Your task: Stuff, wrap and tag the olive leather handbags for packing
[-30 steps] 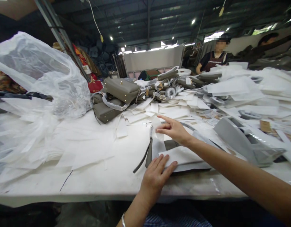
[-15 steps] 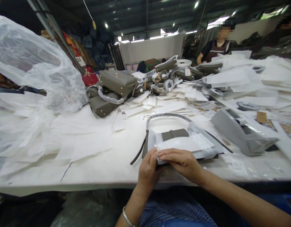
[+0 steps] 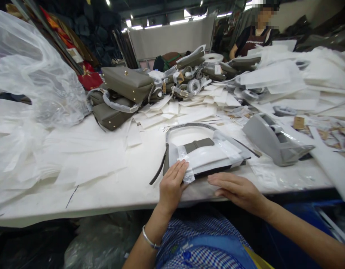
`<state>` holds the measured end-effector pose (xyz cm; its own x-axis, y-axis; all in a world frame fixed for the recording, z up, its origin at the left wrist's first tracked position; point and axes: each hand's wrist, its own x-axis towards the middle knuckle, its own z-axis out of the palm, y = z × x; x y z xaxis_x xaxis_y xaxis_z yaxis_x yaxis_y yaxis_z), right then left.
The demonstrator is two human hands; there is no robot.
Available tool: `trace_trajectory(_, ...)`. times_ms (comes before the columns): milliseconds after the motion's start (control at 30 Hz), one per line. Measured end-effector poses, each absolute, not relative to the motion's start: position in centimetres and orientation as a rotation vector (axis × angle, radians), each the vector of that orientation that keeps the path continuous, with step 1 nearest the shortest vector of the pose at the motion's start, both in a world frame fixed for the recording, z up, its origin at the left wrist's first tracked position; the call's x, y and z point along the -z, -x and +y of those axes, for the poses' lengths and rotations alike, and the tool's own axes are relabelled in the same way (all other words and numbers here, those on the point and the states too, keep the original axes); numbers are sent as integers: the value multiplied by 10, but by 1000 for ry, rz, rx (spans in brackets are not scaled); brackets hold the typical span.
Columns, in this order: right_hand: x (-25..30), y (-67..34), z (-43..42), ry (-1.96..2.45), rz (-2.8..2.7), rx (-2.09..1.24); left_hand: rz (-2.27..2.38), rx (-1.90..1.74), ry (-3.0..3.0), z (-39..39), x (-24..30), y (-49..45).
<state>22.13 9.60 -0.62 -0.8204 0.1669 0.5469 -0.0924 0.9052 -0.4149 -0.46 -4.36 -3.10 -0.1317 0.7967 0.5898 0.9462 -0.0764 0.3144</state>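
Note:
In front of me on the white table lies an olive-grey handbag (image 3: 200,144), its front partly covered by white wrapping sheet (image 3: 208,156). The bag's handle (image 3: 189,126) arches up behind it, wrapped in film. A strip of clear tape (image 3: 190,175) runs down the left part of the wrapping to the front edge. My left hand (image 3: 172,183) rests on that left part, fingers stretched flat beside the tape; its thumb is partly hidden. My right hand (image 3: 236,186) is just in front of the bag's near edge, fingers extended and holding nothing.
A grey tape dispenser (image 3: 269,138) stands right of the bag. Loose white sheets (image 3: 85,153) spread on the left, under a clear plastic bag (image 3: 49,78). More olive handbags (image 3: 127,84) are piled at the back. Brown tags (image 3: 299,122) lie at right; a person (image 3: 252,37) is behind.
My right hand has come away from my left and moved right, off the bag. My left hand has flattened onto the wrapping. The view has tilted down.

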Motion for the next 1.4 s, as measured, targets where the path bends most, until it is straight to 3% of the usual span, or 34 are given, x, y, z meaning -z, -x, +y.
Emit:
trace_trajectory(267,38,-210,68,331,-2536,-347,-2015,1022,1897,-40,26,5)
trace_trajectory(500,27,-194,63,123,-2282,-345,-2144,892,1930,-29,-12,21)
trace_trajectory(933,23,-194,39,-27,-2298,-212,-2175,767,2005,14,-56,45)
trace_trajectory(1400,44,-202,24,-105,-2305,-368,-1853,864,1971,-19,35,11)
